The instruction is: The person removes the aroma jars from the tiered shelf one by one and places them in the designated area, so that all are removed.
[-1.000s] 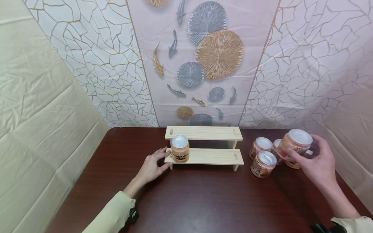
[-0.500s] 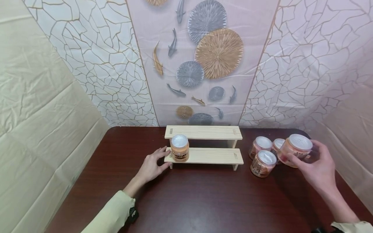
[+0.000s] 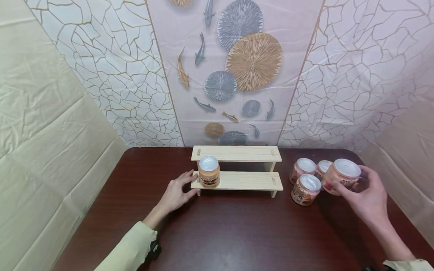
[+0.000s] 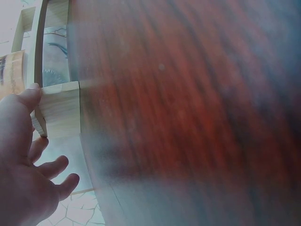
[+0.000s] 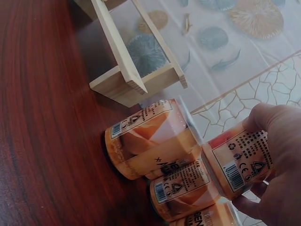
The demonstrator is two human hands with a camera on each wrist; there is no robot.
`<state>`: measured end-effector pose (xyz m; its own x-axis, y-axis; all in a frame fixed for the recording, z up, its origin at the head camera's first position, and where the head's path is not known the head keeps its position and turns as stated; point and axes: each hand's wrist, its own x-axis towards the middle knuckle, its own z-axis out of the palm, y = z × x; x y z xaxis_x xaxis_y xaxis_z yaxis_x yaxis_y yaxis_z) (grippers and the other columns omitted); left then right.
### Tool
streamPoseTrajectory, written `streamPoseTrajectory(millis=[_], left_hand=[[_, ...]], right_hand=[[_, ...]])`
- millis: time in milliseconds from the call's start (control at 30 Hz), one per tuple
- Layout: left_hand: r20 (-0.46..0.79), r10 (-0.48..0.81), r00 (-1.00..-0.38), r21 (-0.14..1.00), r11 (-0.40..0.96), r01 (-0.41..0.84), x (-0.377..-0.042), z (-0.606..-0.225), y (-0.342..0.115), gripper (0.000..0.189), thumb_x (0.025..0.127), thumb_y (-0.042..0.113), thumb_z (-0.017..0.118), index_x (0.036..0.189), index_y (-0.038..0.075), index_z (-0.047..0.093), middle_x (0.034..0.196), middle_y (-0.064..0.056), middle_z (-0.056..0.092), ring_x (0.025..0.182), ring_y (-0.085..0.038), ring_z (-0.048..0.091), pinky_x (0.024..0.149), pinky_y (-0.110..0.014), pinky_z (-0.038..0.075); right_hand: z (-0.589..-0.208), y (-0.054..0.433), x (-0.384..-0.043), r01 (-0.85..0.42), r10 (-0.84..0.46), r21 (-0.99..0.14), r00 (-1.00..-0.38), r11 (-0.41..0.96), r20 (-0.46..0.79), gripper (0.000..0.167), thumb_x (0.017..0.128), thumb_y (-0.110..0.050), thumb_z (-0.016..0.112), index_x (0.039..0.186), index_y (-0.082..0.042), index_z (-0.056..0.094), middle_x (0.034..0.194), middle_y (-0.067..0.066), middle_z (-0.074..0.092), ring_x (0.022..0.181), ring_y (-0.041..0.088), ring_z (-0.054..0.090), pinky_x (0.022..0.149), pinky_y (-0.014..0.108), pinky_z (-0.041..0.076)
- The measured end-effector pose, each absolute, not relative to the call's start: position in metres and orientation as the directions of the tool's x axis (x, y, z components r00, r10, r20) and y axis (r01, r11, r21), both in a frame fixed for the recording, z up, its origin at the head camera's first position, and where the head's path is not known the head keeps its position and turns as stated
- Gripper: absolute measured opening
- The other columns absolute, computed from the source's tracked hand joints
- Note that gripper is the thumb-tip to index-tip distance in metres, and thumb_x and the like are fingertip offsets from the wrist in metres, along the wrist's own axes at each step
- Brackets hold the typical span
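Note:
My right hand point(image 3: 367, 194) grips an orange jar with a clear lid point(image 3: 343, 175), held just above the table beside the other jars. In the right wrist view, the barcode label of this held jar point(image 5: 240, 162) shows, with thumb and fingers around it. My left hand point(image 3: 176, 192) pinches the left end of the lower step of a two-tier wooden shelf point(image 3: 247, 181), thumb at the front edge and index finger toward the back. Another orange jar point(image 3: 209, 173) stands upright on that step, close to the left fingers. The left wrist view shows the thumb on the shelf end point(image 4: 59, 101).
Several similar jars stand grouped right of the shelf, including a front jar point(image 3: 305, 192), a back jar point(image 3: 303, 169) and one partly hidden jar point(image 3: 323, 167). The shelf's upper step point(image 3: 237, 153) rises behind. A patterned cloth point(image 3: 220, 113) hangs behind the dark table point(image 3: 237, 233).
The jar in my right hand has come down and slightly left, nearer the other jars. My left hand stays at the shelf end.

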<state>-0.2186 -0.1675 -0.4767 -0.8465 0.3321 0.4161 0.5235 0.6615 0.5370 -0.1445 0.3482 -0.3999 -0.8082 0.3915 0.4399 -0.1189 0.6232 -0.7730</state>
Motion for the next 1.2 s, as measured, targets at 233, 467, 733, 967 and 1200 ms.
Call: streamPoseTrajectory(millis=[233,467,733,967,1200], left_hand=[[0.425,0.336,-0.841,0.533,0.658,0.532,-0.218,-0.477,-0.168,0.048,0.085,0.02,0.082,0.128,0.002,0.068,0.139,-0.02,0.056,0.127,-0.047,0.05,0.101,-0.059,0.042],[0.429,0.335,-0.838,0.532,0.656,0.535,-0.218,-0.477,-0.168,0.048,0.085,0.02,0.082,0.128,0.002,0.068,0.138,-0.02,0.057,0.127,-0.047,0.051,0.101,-0.059,0.042],[0.438,0.341,-0.832,0.522,0.657,0.544,-0.219,-0.479,-0.169,0.049,0.084,0.02,0.083,0.127,0.003,0.069,0.139,-0.02,0.057,0.127,-0.047,0.051,0.1,-0.058,0.043],[0.443,0.343,-0.829,0.524,0.652,0.549,-0.219,-0.479,-0.169,0.049,0.085,0.02,0.082,0.128,0.003,0.068,0.139,-0.02,0.057,0.127,-0.046,0.051,0.1,-0.058,0.043],[0.437,0.342,-0.832,0.523,0.656,0.545,-0.219,-0.48,-0.169,0.049,0.085,0.02,0.082,0.128,0.003,0.068,0.139,-0.019,0.057,0.127,-0.046,0.051,0.1,-0.059,0.042]], right_hand=[[-0.406,0.349,-0.142,-0.096,0.391,-0.767,-0.816,0.634,0.425,0.074,0.072,-0.005,0.088,0.134,0.005,0.048,0.103,-0.013,0.05,0.078,-0.008,0.053,0.069,0.005,0.042],[-0.413,0.348,-0.141,-0.098,0.401,-0.78,-0.815,0.618,0.42,0.078,0.072,-0.002,0.087,0.138,0.007,0.046,0.108,-0.011,0.049,0.081,-0.011,0.052,0.07,0.003,0.043],[-0.425,0.35,-0.14,-0.104,0.389,-0.785,-0.825,0.61,0.411,0.076,0.073,0.001,0.086,0.135,0.01,0.045,0.109,-0.005,0.051,0.084,-0.014,0.049,0.072,0.003,0.044],[-0.435,0.351,-0.14,-0.085,0.383,-0.789,-0.839,0.609,0.386,0.078,0.073,0.004,0.084,0.139,0.009,0.042,0.117,0.011,0.051,0.088,-0.015,0.045,0.073,0.002,0.042],[-0.444,0.349,-0.142,-0.079,0.389,-0.792,-0.839,0.605,0.381,0.077,0.072,0.007,0.083,0.137,0.009,0.042,0.116,0.009,0.05,0.092,-0.013,0.043,0.076,0.001,0.041]])
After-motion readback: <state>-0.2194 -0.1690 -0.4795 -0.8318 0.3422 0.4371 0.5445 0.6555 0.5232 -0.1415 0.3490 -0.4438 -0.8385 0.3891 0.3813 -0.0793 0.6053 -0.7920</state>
